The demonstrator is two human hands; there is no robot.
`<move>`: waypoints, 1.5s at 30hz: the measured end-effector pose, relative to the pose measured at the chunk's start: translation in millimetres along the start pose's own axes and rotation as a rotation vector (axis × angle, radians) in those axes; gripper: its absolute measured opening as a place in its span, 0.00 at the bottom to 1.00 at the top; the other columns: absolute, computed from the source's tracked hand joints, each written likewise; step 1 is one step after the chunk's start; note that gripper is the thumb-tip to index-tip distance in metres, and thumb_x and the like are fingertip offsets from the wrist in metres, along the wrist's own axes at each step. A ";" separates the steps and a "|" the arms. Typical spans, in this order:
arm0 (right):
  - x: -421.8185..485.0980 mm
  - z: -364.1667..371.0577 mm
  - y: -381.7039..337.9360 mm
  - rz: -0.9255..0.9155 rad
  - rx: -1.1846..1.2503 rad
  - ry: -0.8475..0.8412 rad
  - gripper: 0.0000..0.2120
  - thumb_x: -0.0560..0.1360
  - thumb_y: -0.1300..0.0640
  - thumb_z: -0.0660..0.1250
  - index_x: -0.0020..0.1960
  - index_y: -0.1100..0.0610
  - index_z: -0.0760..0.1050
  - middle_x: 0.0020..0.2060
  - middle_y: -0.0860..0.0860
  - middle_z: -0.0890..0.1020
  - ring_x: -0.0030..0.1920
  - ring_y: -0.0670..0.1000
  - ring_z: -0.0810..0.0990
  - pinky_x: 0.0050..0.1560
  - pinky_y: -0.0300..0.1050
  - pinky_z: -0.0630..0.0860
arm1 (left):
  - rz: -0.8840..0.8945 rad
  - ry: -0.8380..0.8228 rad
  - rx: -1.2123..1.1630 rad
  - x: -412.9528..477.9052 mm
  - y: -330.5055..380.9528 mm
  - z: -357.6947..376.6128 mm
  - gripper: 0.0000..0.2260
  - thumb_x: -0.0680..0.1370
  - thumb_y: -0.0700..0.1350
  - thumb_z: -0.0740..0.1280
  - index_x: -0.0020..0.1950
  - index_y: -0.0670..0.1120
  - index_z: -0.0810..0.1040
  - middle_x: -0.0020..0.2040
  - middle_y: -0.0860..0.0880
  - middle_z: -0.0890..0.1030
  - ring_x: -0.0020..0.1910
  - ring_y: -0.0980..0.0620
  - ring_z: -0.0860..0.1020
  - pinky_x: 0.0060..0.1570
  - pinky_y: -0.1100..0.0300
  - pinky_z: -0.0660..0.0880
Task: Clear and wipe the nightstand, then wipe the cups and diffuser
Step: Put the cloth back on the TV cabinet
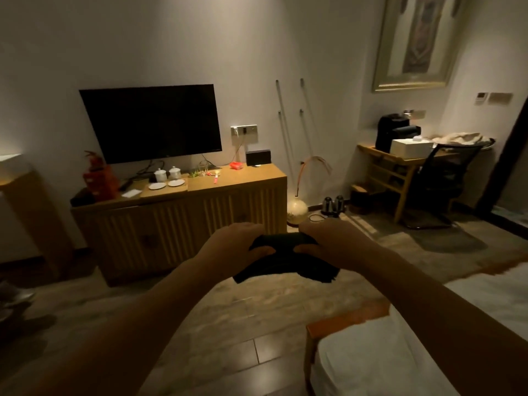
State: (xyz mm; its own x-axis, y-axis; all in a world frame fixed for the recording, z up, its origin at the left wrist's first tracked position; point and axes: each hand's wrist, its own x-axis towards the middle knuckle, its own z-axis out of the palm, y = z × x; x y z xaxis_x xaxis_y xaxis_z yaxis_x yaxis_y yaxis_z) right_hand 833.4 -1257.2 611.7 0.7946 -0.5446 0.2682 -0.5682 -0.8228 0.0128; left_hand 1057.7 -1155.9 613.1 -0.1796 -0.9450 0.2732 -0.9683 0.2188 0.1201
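A dark cloth (285,260) hangs between my two hands in front of me, above the floor. My left hand (237,244) grips its left part and my right hand (331,242) grips its right part, thumbs on top. Across the room stands a long wooden cabinet (240,178). On it, two white lidded cups (167,174) stand behind two white saucers (166,184), beside a small glass (203,168). A vase-shaped diffuser (297,209) with thin reeds sits on the floor at the cabinet's right end.
A black TV (151,122) is mounted above the cabinet, with a red fire extinguisher (100,178) at its left. A desk (400,162) with a coffee machine, a white box and a black chair (445,178) stands at right. The bed's corner (385,352) is at lower right.
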 end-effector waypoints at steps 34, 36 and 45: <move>830.6 311.0 423.9 0.062 0.187 -0.239 0.11 0.78 0.40 0.60 0.52 0.47 0.71 0.40 0.44 0.76 0.40 0.46 0.75 0.38 0.42 0.72 | -0.119 -0.196 0.013 692.5 -673.5 189.5 0.14 0.78 0.60 0.61 0.56 0.53 0.75 0.43 0.54 0.78 0.41 0.56 0.76 0.38 0.63 0.73; 866.9 332.9 449.2 0.094 0.242 -0.278 0.11 0.77 0.40 0.60 0.50 0.47 0.72 0.40 0.44 0.78 0.41 0.46 0.76 0.41 0.45 0.76 | -0.143 -0.208 -0.034 726.7 -702.3 208.2 0.13 0.78 0.60 0.61 0.55 0.53 0.75 0.42 0.55 0.78 0.41 0.56 0.76 0.36 0.64 0.72; 1026.6 483.4 587.0 0.118 0.405 -0.466 0.12 0.76 0.39 0.63 0.46 0.48 0.75 0.41 0.46 0.80 0.41 0.47 0.77 0.40 0.47 0.75 | -0.365 -0.309 -0.301 876.2 -822.3 335.5 0.10 0.77 0.58 0.64 0.44 0.54 0.74 0.37 0.56 0.75 0.38 0.56 0.75 0.34 0.61 0.67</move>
State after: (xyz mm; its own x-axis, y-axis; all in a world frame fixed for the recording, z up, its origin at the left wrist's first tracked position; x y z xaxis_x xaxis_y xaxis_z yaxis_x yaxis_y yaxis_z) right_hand 1418.8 -2377.9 428.9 0.7930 -0.5741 -0.2039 -0.6044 -0.6995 -0.3813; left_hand 1638.5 -2245.4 433.6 0.0718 -0.9897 -0.1242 -0.8931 -0.1192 0.4338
